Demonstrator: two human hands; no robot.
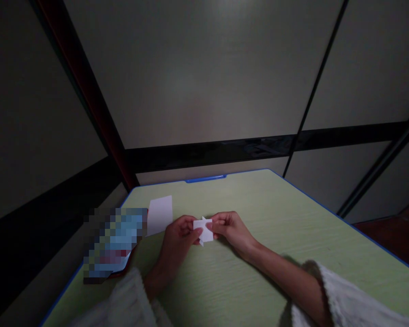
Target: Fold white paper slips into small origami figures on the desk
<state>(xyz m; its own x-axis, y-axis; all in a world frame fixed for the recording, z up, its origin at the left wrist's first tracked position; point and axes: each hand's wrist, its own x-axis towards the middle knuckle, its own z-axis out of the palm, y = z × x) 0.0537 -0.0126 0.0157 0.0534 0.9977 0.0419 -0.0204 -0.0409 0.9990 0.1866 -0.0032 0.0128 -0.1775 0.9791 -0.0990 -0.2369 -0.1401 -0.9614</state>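
Note:
Both my hands meet over the middle of a light green table. Between them is a small folded piece of white paper. My left hand pinches its left edge with closed fingers. My right hand pinches its right edge, fingers curled. The paper is held just above the tabletop. Both wrists wear fuzzy white sleeves.
A flat white paper sheet lies on the table left of my hands. Further left sits a blurred-out rectangular object near the table's left edge. The table has a blue rim. Pale wall panels with dark frames stand behind.

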